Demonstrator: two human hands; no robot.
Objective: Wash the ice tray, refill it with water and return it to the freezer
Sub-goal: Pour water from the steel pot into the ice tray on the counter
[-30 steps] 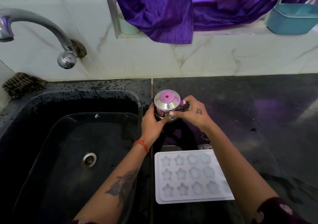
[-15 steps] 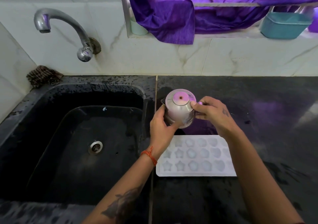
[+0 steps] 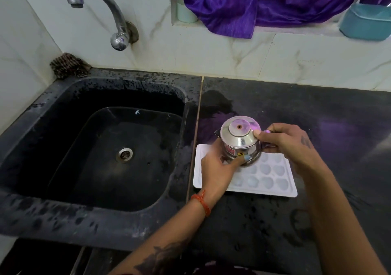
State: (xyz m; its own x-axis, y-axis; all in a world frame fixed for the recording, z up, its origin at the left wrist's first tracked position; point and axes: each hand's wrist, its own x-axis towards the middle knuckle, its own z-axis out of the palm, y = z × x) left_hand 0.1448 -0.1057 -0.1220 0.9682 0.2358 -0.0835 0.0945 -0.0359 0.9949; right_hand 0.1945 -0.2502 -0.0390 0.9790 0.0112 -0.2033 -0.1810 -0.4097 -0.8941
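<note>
Purple cloth [image 3: 228,8] drapes ledge; perhaps scrubber [image 3: 68,65] cornered.

A home kitchen — black sink [image 3: 63,217], wall tap [image 3: 101,6], dark stone counter [image 3: 317,109].

A white ice tray [image 3: 273,180] lies flat on the black counter, a steel pot [image 3: 240,141] held above it.

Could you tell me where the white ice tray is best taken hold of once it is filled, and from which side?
Take the ice tray by its two short ends, one grip from the left and one from the right, fingers under the flat rim. It lies flat on the counter with open, shallow moulds, so a level two-sided hold should spill least. Its right and near edges are bare; the left hand and steel pot overhang the rest.
</note>
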